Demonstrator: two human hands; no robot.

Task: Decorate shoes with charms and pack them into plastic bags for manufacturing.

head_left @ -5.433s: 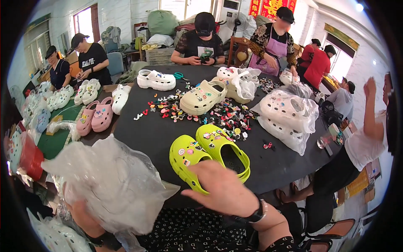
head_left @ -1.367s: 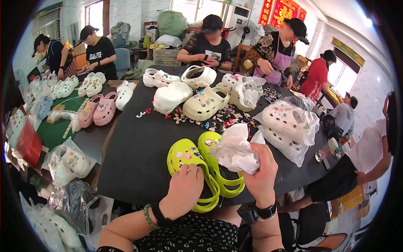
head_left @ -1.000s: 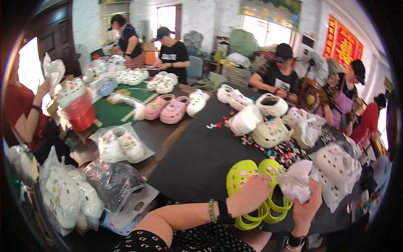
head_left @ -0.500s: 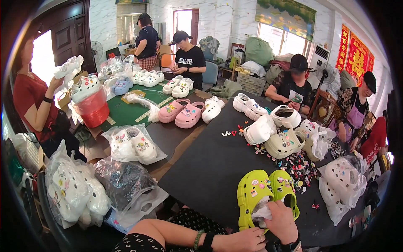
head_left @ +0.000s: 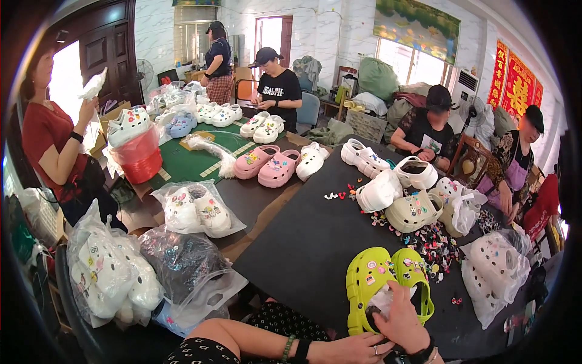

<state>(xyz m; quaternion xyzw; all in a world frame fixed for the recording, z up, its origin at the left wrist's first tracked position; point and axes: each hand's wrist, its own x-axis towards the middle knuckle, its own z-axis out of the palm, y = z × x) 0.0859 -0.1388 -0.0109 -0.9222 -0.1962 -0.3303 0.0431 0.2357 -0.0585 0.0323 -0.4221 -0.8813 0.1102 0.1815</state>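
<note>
Though half hidden under the right hand (head_left: 405,316), sits the pair of lime-green clogs (head_left: 388,276) at the near right of the black surface (head_left: 303,242), side by side, toes pointing far, already dotted with small charms. Right hand curled over a white wad (head_left: 383,299), holding it pressed into the opening of one clog; cannot tell for sure which, probably the left one. Left hand (head_left: 357,350) flat and loosely spread just near of the heels, holding nothing, close to the pair but seemingly not touching it.

Judged about midway: charms on, wad partly in. Left, by the look of it: seating the wad fully and bagging the pair, going by the white clogs in a clear bag (head_left: 195,209) to the left and the heap of filled bags (head_left: 112,276) at the near left. No sign of filling in the other green clog.

Farther right, loose charms (head_left: 431,244) scattered beside cream clogs (head_left: 413,212).

Compared with a little over a second ago: wad then held up in the air above the pair, now down inside; left hand then resting on the left clog, now drawn back off it. View swung left as well, bringing the bagged heap into sight.
</note>
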